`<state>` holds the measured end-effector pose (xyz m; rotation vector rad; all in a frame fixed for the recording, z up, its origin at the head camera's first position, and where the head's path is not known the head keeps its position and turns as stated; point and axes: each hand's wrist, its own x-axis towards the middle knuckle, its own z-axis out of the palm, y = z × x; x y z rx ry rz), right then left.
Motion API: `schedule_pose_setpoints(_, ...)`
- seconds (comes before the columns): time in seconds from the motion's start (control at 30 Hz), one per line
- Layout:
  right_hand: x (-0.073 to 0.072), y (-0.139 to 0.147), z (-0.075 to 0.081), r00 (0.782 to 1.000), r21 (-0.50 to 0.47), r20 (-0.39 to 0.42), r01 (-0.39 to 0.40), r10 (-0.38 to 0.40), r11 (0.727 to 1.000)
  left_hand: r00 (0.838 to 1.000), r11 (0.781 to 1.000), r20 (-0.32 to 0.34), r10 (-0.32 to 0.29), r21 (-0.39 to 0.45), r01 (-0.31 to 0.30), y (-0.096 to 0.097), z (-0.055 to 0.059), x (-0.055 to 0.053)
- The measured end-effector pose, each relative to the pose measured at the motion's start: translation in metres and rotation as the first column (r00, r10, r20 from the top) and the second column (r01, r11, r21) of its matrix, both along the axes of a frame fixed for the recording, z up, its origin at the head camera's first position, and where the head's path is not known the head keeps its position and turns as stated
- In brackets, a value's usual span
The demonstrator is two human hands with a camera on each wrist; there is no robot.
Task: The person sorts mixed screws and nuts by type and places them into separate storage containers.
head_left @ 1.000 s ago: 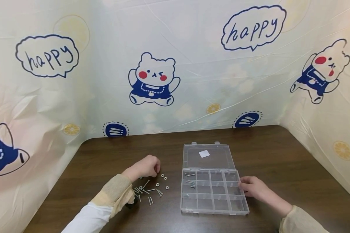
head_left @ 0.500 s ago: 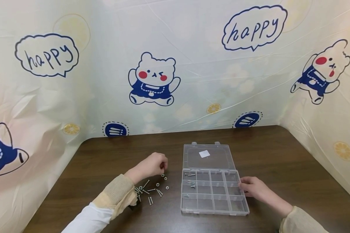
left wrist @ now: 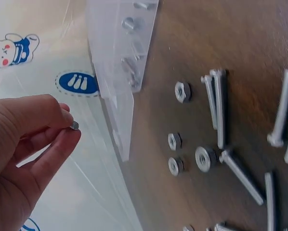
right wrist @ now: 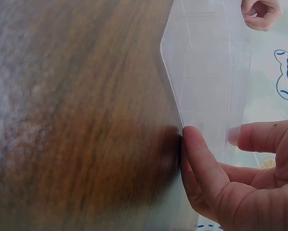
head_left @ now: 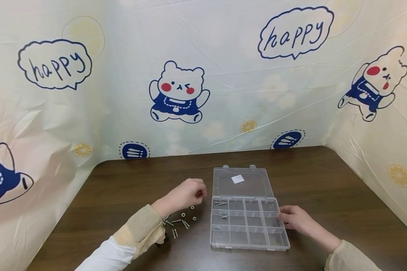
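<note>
My left hand (head_left: 190, 194) is raised over the table, left of a clear plastic compartment box (head_left: 249, 247). Between thumb and fingers it pinches a small silver metal fastener (left wrist: 74, 125); only one end shows, the rest is hidden by the fingertips. The box lies open with its lid (head_left: 257, 184) folded back. A few screws (head_left: 221, 203) lie in its left-hand compartments. At the box's right side my right hand (head_left: 295, 218) grips the wall, thumb on one face and fingers on the other.
Loose screws (head_left: 175, 233) and several nuts (left wrist: 182, 91) lie scattered on the brown table (head_left: 129, 180) left of the box, partly behind the left forearm. A printed curtain (head_left: 224, 94) surrounds the table's back and sides.
My left hand has moved right, away from the loose screws and nuts toward the box, with the fastener pinched. The right hand and the box have stayed in place.
</note>
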<state>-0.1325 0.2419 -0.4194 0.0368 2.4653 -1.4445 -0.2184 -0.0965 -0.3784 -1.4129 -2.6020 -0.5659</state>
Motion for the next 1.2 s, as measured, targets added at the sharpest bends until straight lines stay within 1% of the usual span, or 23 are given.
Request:
schedule_pose_setpoints(0.13,0.0,0.0,0.0,1.0,0.003,-0.001,-0.002,0.002,1.0,0.999,0.999,-0.01,-0.038,0.009,0.038,0.007,0.0,0.004)
schedule_pose_setpoints(0.37,0.0,0.0,0.0,1.0,-0.003,-0.001,0.0,0.0,1.0,0.996,0.996,-0.029,-0.083,-0.021,0.083,0.017,-0.005,0.009)
schedule_pose_setpoints(0.5,0.0,-0.001,0.001,1.0,-0.001,-0.001,-0.001,0.001,1.0,0.994,0.994,-0.019,-0.105,-0.027,0.105,0.022,-0.006,0.012)
schedule_pose_setpoints(0.77,-0.001,-0.001,0.002,1.0,0.002,0.001,0.001,-0.001,1.0,0.988,0.988,-0.003,-0.151,-0.044,0.151,0.029,-0.005,0.021)
schedule_pose_setpoints(1.0,-0.001,-0.001,0.002,1.0,0.01,0.011,0.003,-0.003,1.0,0.987,0.984,0.04,-0.158,-0.08,0.16,0.032,-0.006,0.023)
schedule_pose_setpoints(1.2,0.0,-0.001,0.003,1.0,0.019,0.014,0.007,-0.007,1.0,0.989,0.982,0.039,-0.142,-0.119,0.146,0.032,-0.003,0.025)
